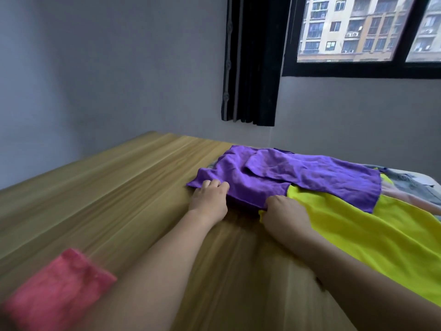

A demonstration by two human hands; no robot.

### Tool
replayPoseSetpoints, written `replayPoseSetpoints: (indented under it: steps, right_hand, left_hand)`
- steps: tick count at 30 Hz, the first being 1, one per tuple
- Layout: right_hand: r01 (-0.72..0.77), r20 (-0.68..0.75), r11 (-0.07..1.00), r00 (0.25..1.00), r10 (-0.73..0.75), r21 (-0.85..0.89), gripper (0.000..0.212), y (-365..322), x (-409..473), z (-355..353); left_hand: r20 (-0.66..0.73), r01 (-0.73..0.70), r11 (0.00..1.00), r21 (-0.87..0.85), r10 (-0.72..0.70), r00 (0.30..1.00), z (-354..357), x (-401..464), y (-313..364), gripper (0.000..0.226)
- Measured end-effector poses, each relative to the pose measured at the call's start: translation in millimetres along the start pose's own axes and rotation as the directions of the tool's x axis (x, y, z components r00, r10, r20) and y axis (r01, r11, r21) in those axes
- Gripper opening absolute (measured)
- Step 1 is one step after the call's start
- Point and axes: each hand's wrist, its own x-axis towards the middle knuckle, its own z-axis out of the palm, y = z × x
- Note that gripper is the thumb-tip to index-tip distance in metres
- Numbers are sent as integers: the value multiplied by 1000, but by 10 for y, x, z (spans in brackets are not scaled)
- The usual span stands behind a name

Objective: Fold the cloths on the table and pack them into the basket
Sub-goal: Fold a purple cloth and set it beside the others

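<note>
Purple cloth [281, 177] sits mid-frame on the table [119, 187], over a yellow cloth [372, 230]. Left hand [208, 201] and right hand [284, 216] both pinch its near edge w/ curled fingers. Prob soft, light, floppy, so grab corners imo.

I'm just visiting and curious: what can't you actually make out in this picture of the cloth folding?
- Basket: not in the head view at all.
- Pink cloth: blurred, cut by the lower left edge.
- Grey cloth: mostly covered by the purple cloth and yellow cloth.
- Right hand fingertips: curled out of sight.
</note>
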Motion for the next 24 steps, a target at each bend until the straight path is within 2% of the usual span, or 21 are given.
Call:
replayPoseSetpoints:
  steps: [4, 9, 11, 14, 15, 17, 20, 22, 24]
  right_hand:
    - [5, -66, 988, 998, 6, 156, 21, 93, -76, -339]
    - [-9, -131, 923, 989, 64, 385, 12, 185, -269, -1041]
    - [-30, -182, 855, 973, 144, 518, 12, 227, -412, -1387]
    - [-30, -240, 695, 927, 288, 718, 13, 314, -601, -1850]
    - [-10, -257, 645, 912, 319, 764, 13, 336, -658, -1983]
    - [24, -281, 587, 894, 350, 809, 14, 364, -805, -2226]
    - [73, -323, 576, 881, 345, 814, 13, 366, -1137, -2566]
    - [106, -361, 594, 872, 329, 797, 11, 364, -1341, -2776]
    - [108, -367, 605, 872, 323, 789, 13, 360, -1502, -2976]
  left_hand:
    - [-186, -15, 970, -244, -31, 982, -498, -92, 202, 26]
    - [-334, -102, 934, -343, -20, 942, -1353, -310, 637, 14]
    - [-416, -166, 919, -357, 3, 910, -1660, -474, 773, 13]
    - [-522, -242, 928, -283, 62, 851, -2001, -766, 896, 11]
    - [-525, -253, 934, -252, 88, 847, -2058, -856, 914, 9]
    - [-450, -235, 955, -181, 132, 883, -2085, -1037, 924, 8]
    - [-212, -143, 983, -115, 117, 970, -2069, -1342, 941, 17]
    - [-120, -75, 965, -252, 46, 992, -2187, -1518, 947, 21]
    - [-90, -20, 914, -406, -18, 996, -2427, -1625, 969, 19]
